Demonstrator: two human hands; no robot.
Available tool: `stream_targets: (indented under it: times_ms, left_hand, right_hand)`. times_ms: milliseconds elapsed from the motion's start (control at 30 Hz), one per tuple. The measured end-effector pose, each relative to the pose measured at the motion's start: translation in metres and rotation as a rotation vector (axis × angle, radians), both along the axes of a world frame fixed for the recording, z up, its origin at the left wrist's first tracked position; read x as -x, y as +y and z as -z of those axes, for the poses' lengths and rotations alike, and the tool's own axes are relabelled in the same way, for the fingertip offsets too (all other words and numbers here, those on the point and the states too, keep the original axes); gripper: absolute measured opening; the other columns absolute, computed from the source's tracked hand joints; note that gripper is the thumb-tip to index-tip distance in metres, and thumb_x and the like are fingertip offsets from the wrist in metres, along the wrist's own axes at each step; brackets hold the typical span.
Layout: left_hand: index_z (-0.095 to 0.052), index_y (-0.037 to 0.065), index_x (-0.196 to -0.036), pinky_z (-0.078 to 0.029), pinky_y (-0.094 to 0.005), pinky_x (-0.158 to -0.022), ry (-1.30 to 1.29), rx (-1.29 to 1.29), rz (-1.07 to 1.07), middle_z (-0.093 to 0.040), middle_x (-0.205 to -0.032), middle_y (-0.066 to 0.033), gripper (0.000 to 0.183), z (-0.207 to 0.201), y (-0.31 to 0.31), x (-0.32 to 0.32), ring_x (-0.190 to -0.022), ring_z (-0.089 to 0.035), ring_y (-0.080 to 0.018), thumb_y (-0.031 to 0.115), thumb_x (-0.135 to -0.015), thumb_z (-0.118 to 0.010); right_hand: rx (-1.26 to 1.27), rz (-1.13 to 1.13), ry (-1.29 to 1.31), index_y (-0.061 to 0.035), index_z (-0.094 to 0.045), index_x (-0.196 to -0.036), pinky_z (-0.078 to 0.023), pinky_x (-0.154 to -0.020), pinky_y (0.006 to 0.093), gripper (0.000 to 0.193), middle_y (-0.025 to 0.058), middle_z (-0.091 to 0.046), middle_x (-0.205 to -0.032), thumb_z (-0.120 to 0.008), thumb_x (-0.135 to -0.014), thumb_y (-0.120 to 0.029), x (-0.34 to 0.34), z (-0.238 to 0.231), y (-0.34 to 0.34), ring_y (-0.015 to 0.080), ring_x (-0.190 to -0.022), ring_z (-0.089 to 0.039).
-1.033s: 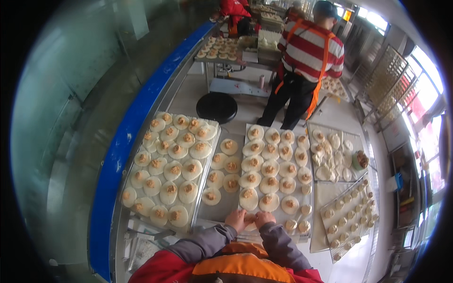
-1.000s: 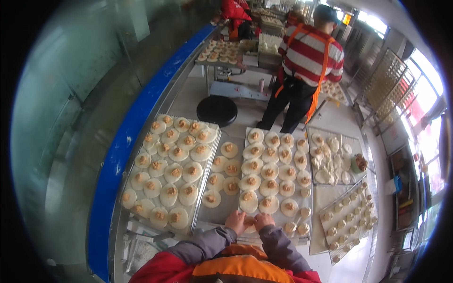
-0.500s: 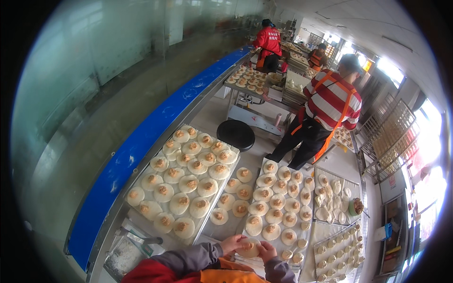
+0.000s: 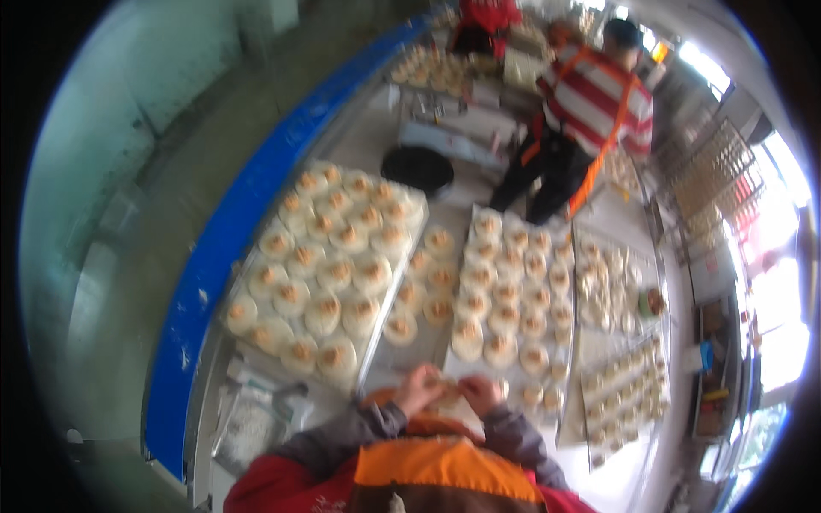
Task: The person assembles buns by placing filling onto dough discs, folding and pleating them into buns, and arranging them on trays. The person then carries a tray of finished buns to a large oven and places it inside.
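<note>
Close to my body, my left hand (image 4: 419, 389) and my right hand (image 4: 481, 393) are held near each other with fingers closed. A pale dough round (image 4: 448, 388) shows between their fingertips, blurred and partly hidden by them. Just beyond is a tray (image 4: 369, 355) of flat dough rounds (image 4: 321, 314), each topped with a lump of orange-brown filling. To its right lie loose topped rounds (image 4: 400, 327), and then a second tray (image 4: 455, 342) with rows of topped rounds (image 4: 500, 349).
A blue conveyor belt (image 4: 224, 224) runs along the left. At the right are a tray of small dough pieces (image 4: 623, 389), folded dough pieces (image 4: 605, 282) and a bowl of filling (image 4: 652, 301). A person in a striped top (image 4: 594, 98) stands ahead beside a black round lid (image 4: 416, 171).
My view has tilted down, so the trays and the person ahead appear higher. Both hands remain together at the dough round, whose filling was visible earlier and now is hidden or blurred.
</note>
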State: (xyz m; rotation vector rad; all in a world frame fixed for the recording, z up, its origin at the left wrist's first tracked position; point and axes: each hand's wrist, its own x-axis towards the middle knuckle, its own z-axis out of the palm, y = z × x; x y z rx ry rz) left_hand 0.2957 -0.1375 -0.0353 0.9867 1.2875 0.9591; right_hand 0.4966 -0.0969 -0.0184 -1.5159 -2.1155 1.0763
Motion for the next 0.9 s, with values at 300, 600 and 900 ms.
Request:
stream_targets:
  times_ms: [300, 600, 900]
  left_hand:
    - [-0.050, 0.004, -0.122, -0.050, -0.0330, -0.082, 0.259, -0.297, 0.150, -0.064, -0.103, -0.0133, 0.052, -0.031, 0.004, 0.000, -0.092, -0.063, -0.0247, 0.011, -0.077, -0.076]
    - [-0.064, 0.003, -0.105, -0.048, -0.0327, -0.085, 0.087, 0.034, 0.216, -0.068, -0.097, -0.0145, 0.024, -0.040, 0.000, 0.002, -0.090, -0.064, -0.0224, 0.018, -0.087, -0.063]
    - [-0.065, 0.002, -0.103, -0.051, -0.0333, -0.075, 0.520, -0.177, 0.381, -0.070, -0.083, -0.0097, 0.027, 0.008, 0.004, -0.004, -0.083, -0.067, -0.0204, 0.022, -0.085, -0.068]
  right_hand:
    - [0.068, -0.024, 0.220, -0.0015, -0.062, -0.097, -0.049, -0.066, 0.0303, 0.014, 0.0098, -0.061, -0.085, -0.066, -0.084, -0.006, 0.007, -0.016, -0.001, 0.0202, -0.073, -0.061]
    - [0.237, 0.010, 0.336, -0.0019, -0.063, -0.094, -0.050, -0.066, 0.0342, 0.013, 0.0125, -0.060, -0.086, -0.066, -0.083, -0.008, 0.004, -0.010, -0.006, 0.0285, -0.074, -0.062]
    - [0.115, -0.136, 0.171, -0.0053, -0.062, -0.097, -0.051, -0.067, 0.0383, 0.015, 0.0131, -0.062, -0.084, -0.064, -0.083, -0.012, 0.014, -0.009, -0.002, 0.0314, -0.077, -0.063]
